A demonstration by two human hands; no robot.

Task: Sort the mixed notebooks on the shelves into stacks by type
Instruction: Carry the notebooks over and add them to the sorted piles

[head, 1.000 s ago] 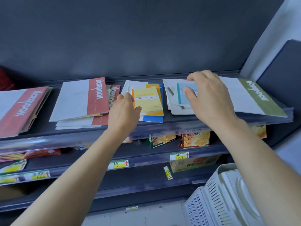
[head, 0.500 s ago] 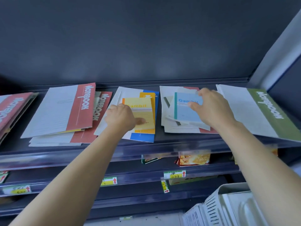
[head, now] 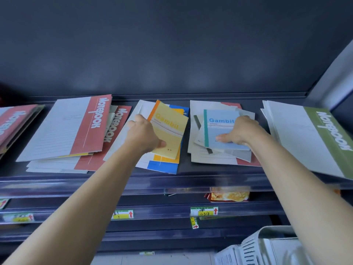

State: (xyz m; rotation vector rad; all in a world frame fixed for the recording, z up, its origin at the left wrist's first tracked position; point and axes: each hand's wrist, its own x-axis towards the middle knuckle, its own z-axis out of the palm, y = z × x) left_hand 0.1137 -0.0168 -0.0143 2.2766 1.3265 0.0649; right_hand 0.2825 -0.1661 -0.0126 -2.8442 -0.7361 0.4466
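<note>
Several piles of notebooks lie on the dark top shelf (head: 172, 179). My left hand (head: 145, 133) grips a small yellow Gambit notebook (head: 170, 131) by its left edge, lifted off a pile with orange and blue covers (head: 162, 166). My right hand (head: 242, 131) pinches a small light-blue Gambit notebook (head: 219, 121) on top of a pile of white and grey notebooks (head: 212, 156). Large red-and-white notebooks (head: 76, 129) lie to the left, more red ones (head: 13, 123) at the far left, and a green-and-white stack (head: 313, 138) at the right.
Lower shelves hold snack packets (head: 229, 196) and yellow-green price tags (head: 123, 214). A white plastic basket (head: 267, 247) stands at the bottom right. The dark back panel rises behind the shelf, and a pale wall edge (head: 334, 73) closes the right side.
Both hands have closed on the small notebooks. The left has tilted the yellow one up off its pile; the right has slid down the blue one's right edge. The view has shifted closer.
</note>
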